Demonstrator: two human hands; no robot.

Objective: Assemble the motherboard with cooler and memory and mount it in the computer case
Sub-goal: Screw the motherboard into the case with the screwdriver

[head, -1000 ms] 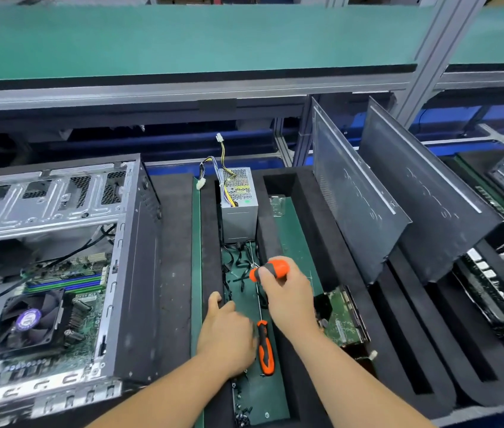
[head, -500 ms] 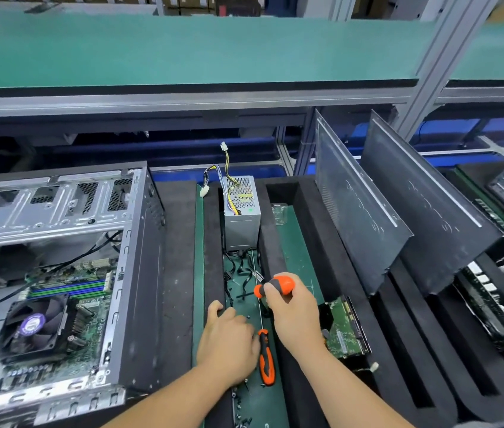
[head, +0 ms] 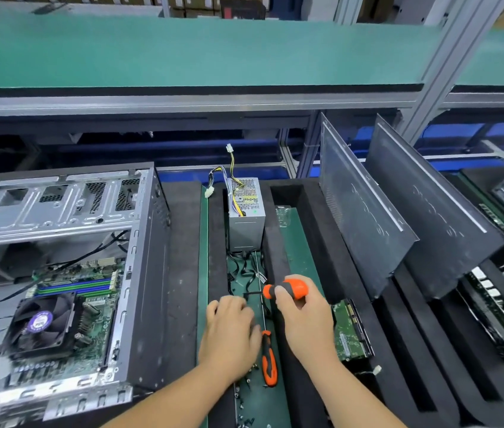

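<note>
A worker's right hand (head: pixel 304 316) grips the orange handle of a short screwdriver (head: pixel 287 290) above a foam tray (head: pixel 182 273) on the counter, while the left hand (head: pixel 232 327) reaches palm-down into the tray's green-floored slot, its fingertips hidden, beside a second screwdriver (head: pixel 267 356). At left, the open computer case (head: pixel 139 273) holds the motherboard (head: pixel 90 304), its cooler (head: pixel 39 322) and memory (head: pixel 74 287) fitted.
</note>
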